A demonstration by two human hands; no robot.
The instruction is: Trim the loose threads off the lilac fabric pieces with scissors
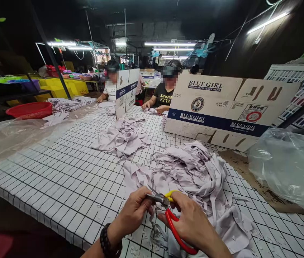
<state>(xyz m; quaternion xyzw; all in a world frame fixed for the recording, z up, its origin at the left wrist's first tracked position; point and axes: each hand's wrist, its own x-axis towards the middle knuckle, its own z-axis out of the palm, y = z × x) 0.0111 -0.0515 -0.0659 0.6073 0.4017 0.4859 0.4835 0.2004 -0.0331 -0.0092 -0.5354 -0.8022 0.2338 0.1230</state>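
Observation:
My right hand grips a pair of scissors with one red and one yellow handle, blades pointing left and slightly apart. Close to the blades, my left hand pinches a small pale fabric piece, which hangs below the fingertips; its edge at the fingers is partly hidden. A dark braided bracelet circles the left wrist. Just beyond both hands lies a large heap of crumpled pale lilac fabric pieces, some spilling down to the right under my right forearm.
A smaller fabric pile lies farther back on the grid-patterned tabletop. Cardboard beer-box panels stand upright as dividers. Two people sit across the table, handling fabric. A red basket sits left, a clear plastic bag right.

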